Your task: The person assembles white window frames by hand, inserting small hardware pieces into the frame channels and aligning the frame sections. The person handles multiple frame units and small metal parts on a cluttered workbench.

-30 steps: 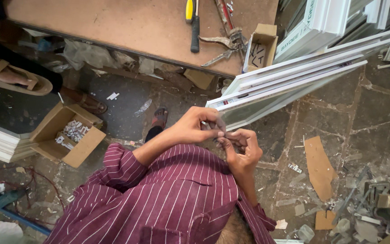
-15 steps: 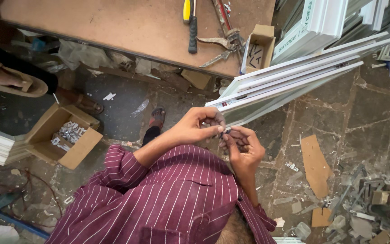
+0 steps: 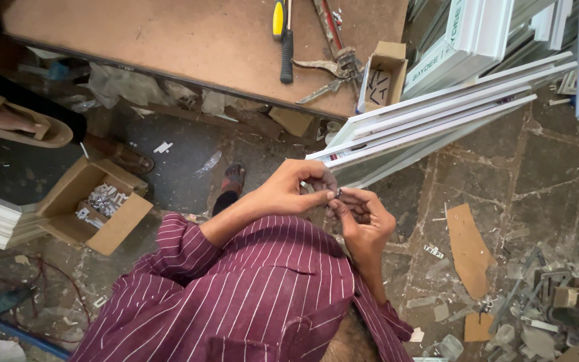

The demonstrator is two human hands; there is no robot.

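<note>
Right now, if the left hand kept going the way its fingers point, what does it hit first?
The left hand points toward the right hand; their fingertips already meet around a small part I can't make out, so it would hit the right hand's fingers first.

We see desk [image 3: 189, 47] carrying hammer [image 3: 284, 37], pliers [image 3: 333, 67], small carton [image 3: 383, 77]. Stone floor [image 3: 544, 167]: open box of fittings [image 3: 92, 204], white profiles [image 3: 437, 117], cardboard scraps [image 3: 467, 248].
</note>
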